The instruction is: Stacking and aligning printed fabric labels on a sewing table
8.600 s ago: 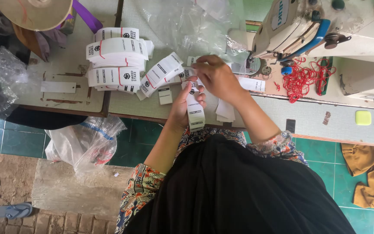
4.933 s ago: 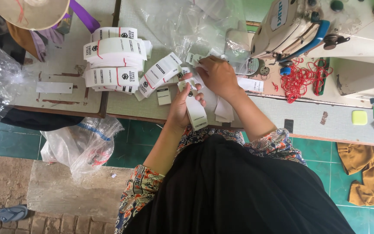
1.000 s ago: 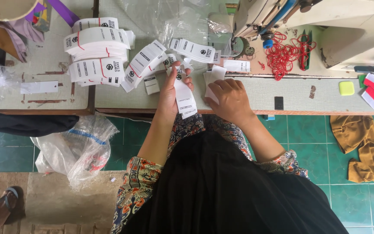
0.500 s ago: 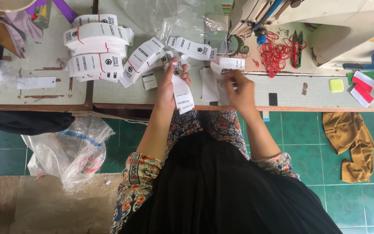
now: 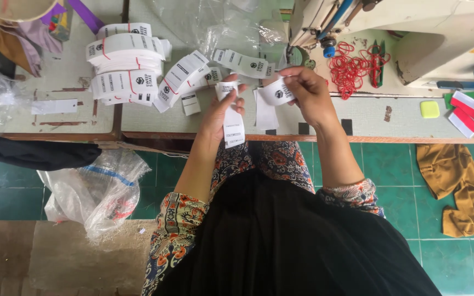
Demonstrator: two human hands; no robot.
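- The left hand [image 5: 220,112] pinches a small stack of long white labels [image 5: 232,118], upright, its lower end hanging over the front edge of the counter [image 5: 385,118].
- The right hand [image 5: 308,93] is closed on one white label [image 5: 277,93], which curls a little between thumb and fingers.
- A second ago the right hand was lower, near the counter edge beside the left hand; half a second ago it reached to the loose labels on the counter. Now it is raised with one label in it, and the two hands are apart, with a loose label [image 5: 264,112] on the counter between them.
- My judgement: one more label has been picked up, and it looks ready to join the stack in the left hand.
- Count near the hands: one stack held, one single label held, and a few loose labels lying flat; the exact number I cannot tell.
- To the left there are about three banded bundles of labels [image 5: 124,66], and two or three smaller bundles [image 5: 185,74] lean toward the hands.
- Farther out: one sewing machine [image 5: 401,22], one heap of red elastic bands [image 5: 349,68], one pair of thread snips [image 5: 377,57], one yellow-green pad [image 5: 429,108].
- On the floor: one clear plastic bag [image 5: 97,189] and one brown cloth [image 5: 451,183].
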